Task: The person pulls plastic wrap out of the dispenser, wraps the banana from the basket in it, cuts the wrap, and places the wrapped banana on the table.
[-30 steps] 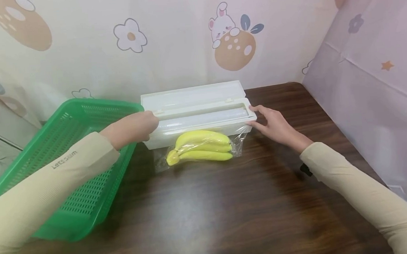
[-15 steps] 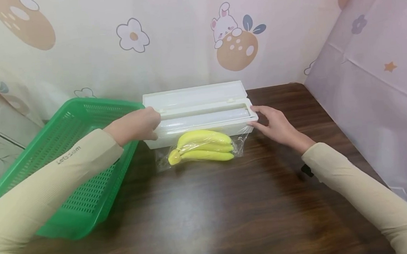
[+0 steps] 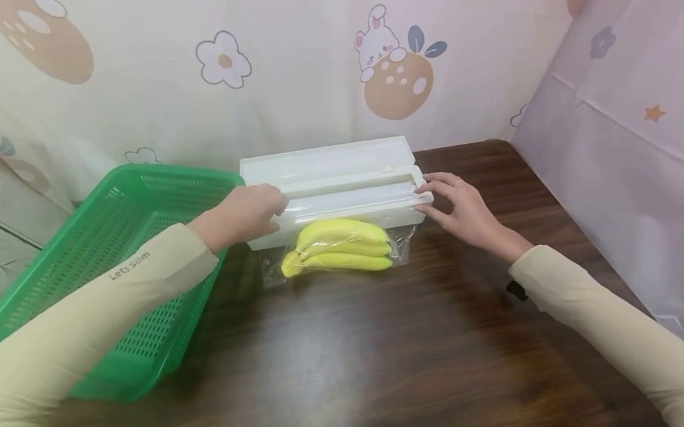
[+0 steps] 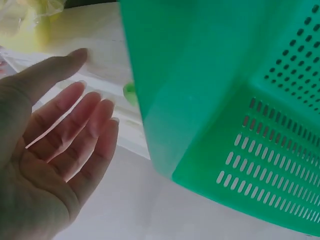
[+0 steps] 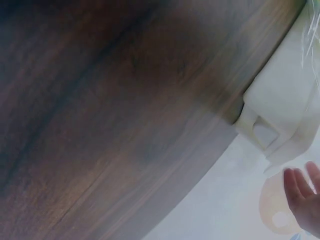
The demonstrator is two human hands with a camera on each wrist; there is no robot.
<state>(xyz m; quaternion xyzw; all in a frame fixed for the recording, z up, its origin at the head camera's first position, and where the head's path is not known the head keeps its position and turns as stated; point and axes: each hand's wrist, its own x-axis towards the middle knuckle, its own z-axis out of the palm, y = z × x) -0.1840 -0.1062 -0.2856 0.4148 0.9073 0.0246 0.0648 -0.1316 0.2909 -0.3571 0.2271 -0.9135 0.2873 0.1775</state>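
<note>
A white cling film box (image 3: 390,220) lies along the back of the table, its lid (image 3: 326,161) raised behind it. Inside is a roll of clear film (image 3: 347,198). Over the box's left end is my left hand (image 3: 237,214); in the left wrist view its fingers (image 4: 95,137) are relaxed, with nothing between them. My right hand (image 3: 467,214) is at the box's right end, thumb toward the front and fingertips by the top edge. A bunch of yellow bananas (image 3: 337,233), wrapped in clear film, lies against the box's front.
A green perforated basket (image 3: 191,316) stands at the left, under the left forearm and close to the box's left end. A curtain with printed pictures (image 3: 308,70) hangs behind the dark wooden table (image 3: 352,358). More curtain hangs along the right side.
My left hand has moved right, from the box's left end to above the film roll. The right fingers have shifted slightly inward over the box's end. The box and bananas stay put.
</note>
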